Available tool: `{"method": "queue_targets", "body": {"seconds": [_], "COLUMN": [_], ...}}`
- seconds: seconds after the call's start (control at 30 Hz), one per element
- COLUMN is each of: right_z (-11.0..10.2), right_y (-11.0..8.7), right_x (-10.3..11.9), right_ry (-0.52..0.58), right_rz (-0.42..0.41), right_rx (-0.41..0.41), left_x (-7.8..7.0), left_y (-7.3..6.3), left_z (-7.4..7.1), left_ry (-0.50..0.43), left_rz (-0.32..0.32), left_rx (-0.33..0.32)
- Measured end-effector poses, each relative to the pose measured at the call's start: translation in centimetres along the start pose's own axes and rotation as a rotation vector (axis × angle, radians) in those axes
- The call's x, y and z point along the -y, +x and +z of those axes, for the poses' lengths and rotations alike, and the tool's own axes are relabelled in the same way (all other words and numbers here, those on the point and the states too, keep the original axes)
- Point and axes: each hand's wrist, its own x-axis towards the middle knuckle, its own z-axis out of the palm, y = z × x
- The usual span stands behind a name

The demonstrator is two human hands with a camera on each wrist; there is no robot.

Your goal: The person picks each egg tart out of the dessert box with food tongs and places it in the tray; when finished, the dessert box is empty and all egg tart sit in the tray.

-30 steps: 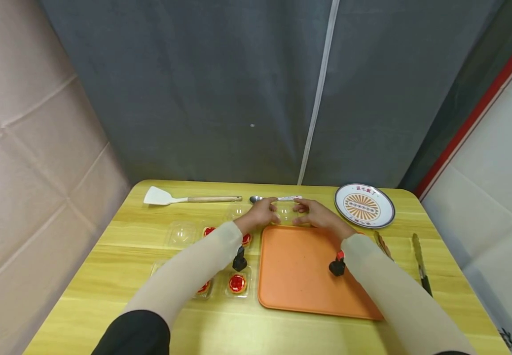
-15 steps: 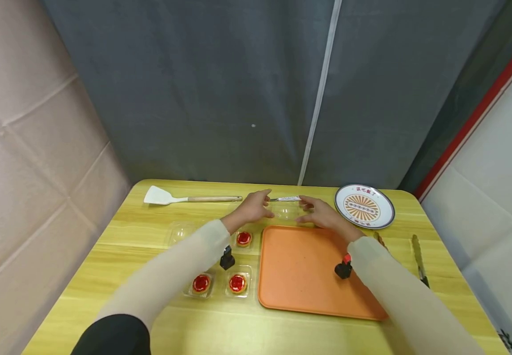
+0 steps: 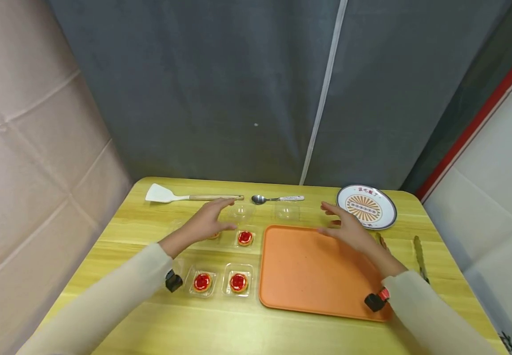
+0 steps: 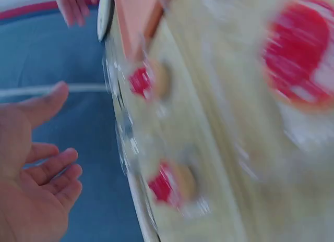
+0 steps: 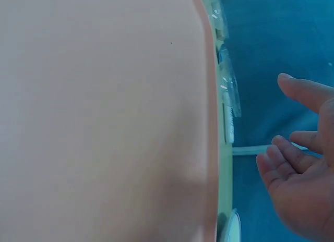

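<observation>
My left hand [image 3: 203,223] hovers above the left side of the table, fingers relaxed and apart, holding nothing. It partly covers a tart in the back row; beside it a red-topped tart [image 3: 245,238] sits in a clear plastic box. Nearer the front are a second tart [image 3: 202,282] and a third tart [image 3: 238,282], each in its own clear box. My right hand [image 3: 348,228] is raised over the back right of the orange tray [image 3: 309,271], its fingers loosely bent around nothing. Two clear domed lids, a left lid [image 3: 241,212] and a right lid [image 3: 287,212], lie behind the tray.
Along the back edge lie a white spatula [image 3: 163,194] with a wooden handle and a spoon [image 3: 260,199]. A patterned plate [image 3: 366,207] stands at the back right. Metal tongs [image 3: 419,254] lie right of the tray, partly behind my right arm.
My hands have drawn apart from around the right clear lid, the left one moving left and the right one right. That lid stays on the table, and the spoon is now uncovered.
</observation>
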Motion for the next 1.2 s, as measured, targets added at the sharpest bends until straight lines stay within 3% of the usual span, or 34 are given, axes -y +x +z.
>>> {"method": "queue_targets", "body": {"seconds": [0.23,0.5,0.63,0.83,1.03,1.2], "right_z": [-2.0,-3.4,-3.9,-3.8,-3.9,-4.1], "right_y": [-5.0,-10.3,-12.6,-15.8,-17.4,-17.9], "right_x": [-0.3,-1.8,-2.2,-3.4,-5.0,-6.6], "right_ry": [-0.081,-0.204,-0.206,-0.314,-0.365,-0.379], "right_rz": [0.01,0.077,0.156,0.297,0.355,0.416], "right_rx": [-0.065,-0.176,-0.228,-0.326,-0.406,-0.362], "left_x": [4.6,8.3,9.1,9.6,9.8,9.9], "left_y": [-3.7,-4.4,-4.5,-4.8,-4.9,-4.9], "left_z": [-0.9,-0.5,-0.1,0.3,0.5,0.7], "left_ry": [0.027,0.043,0.06,0.065,0.062,0.05], "left_rz": [-0.081,-0.015,0.023,0.005,0.024,0.031], "left_rx": [-0.013,-0.007,0.012,0.051,0.044,0.033]}}
